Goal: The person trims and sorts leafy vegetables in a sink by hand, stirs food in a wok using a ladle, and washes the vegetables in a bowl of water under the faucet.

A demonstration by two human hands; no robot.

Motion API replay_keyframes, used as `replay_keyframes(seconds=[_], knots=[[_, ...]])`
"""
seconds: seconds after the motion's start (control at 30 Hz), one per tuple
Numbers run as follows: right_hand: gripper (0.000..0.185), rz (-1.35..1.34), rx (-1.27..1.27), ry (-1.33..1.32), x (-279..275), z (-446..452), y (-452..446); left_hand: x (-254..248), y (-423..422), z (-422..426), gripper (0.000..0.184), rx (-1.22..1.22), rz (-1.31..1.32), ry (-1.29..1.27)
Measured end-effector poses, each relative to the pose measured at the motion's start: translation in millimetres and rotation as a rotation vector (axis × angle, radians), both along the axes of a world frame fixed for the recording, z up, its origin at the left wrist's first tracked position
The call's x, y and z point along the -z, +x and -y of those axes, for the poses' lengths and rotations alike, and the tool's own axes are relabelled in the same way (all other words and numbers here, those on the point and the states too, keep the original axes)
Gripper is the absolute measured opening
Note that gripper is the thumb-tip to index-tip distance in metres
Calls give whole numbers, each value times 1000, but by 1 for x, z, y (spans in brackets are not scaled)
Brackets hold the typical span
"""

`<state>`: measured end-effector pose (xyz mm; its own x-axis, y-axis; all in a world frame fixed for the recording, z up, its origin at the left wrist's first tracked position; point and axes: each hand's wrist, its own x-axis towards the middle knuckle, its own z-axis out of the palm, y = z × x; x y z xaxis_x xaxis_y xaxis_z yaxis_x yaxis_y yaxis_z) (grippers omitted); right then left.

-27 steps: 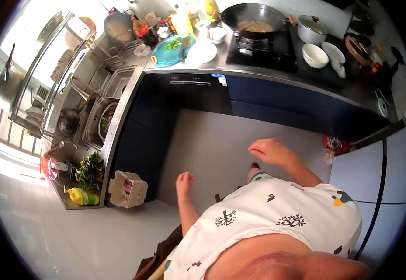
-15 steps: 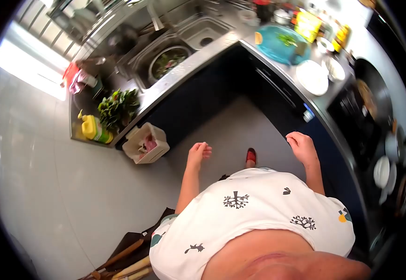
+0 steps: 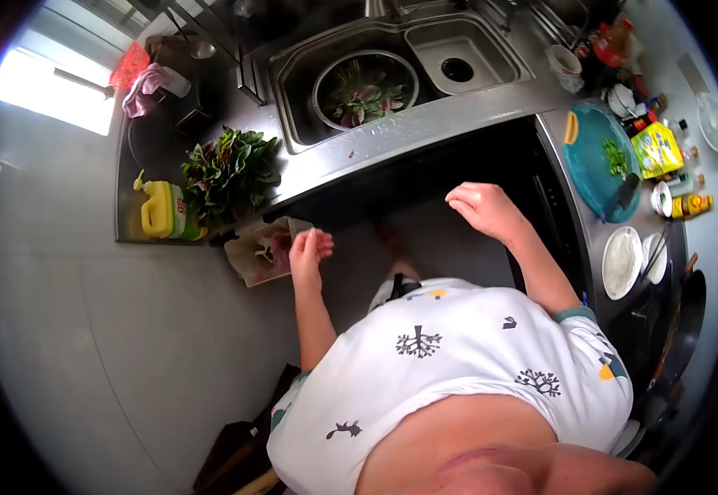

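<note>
Stainless-steel counter (image 3: 305, 163) at left bears leafy greens (image 3: 231, 173); the metal bowl (image 3: 321, 92) in the sink (image 3: 495, 70) apparently keeps leaves (image 3: 365, 99) together. Left hand (image 3: 310, 252) near the bin (image 3: 247, 262), right hand (image 3: 487, 211) farther right: both empty, half-open.

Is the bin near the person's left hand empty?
No, the bin isn't empty: pinkish and whitish stuff shows inside it. How full it is, I cannot tell.

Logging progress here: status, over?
Left hand, right hand: loosely curled, apparently empty. Bin partly behind left hand. Greens in bowl, in sink. No obstruction evident.
</note>
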<state>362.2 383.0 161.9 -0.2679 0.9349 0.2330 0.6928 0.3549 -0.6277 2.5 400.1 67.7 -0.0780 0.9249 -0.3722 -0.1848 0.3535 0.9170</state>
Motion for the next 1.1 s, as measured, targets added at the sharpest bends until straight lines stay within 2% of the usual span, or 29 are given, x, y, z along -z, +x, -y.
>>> replay_keyframes(seconds=[0.1,0.13,0.17,0.2,0.23,0.33,0.53,0.6,0.67,0.7,0.73,0.8,0.9,0.97,1.0,1.03,1.1], knots=[[10,-23,52,-83,-6,-61,-10,-4,7,-94,14,-8,-193,110],[11,-33,96,-141,-10,-77,-12,-10,19,-120,13,42,-352,144],[11,-55,114,-178,-13,-93,-12,-1,30,-145,14,129,-626,270],[11,-80,138,-211,-13,-108,-12,11,40,-165,19,225,-718,415],[11,-94,158,-202,-10,-120,-11,12,54,-178,24,363,-903,368],[11,-89,206,-235,-5,-145,-7,30,83,-193,17,496,-1187,503],[11,-115,254,-409,13,-178,24,43,81,-242,4,275,-1093,418],[11,-133,254,-451,16,-195,43,31,75,-268,8,125,-1153,477],[12,-150,169,-461,23,-221,53,31,64,-288,13,147,-1255,552],[13,-179,144,-479,19,-235,54,14,70,-287,16,178,-1329,431],[14,-134,87,-464,28,-250,60,36,66,-289,13,194,-1454,319],[15,-135,4,-477,23,-279,64,35,71,-292,8,222,-1445,157],[16,-177,-126,-497,35,-323,69,18,87,-287,11,55,-1483,93],[18,-190,-191,-501,59,-347,66,17,94,-286,6,-13,-1474,115],[18,-157,-223,-453,75,-363,65,14,97,-289,16,-14,-1357,228],[19,-156,-255,-476,85,-373,60,9,105,-294,29,24,-1346,280],[18,-94,-330,-379,112,-390,49,12,113,-319,28,119,-1317,352]])
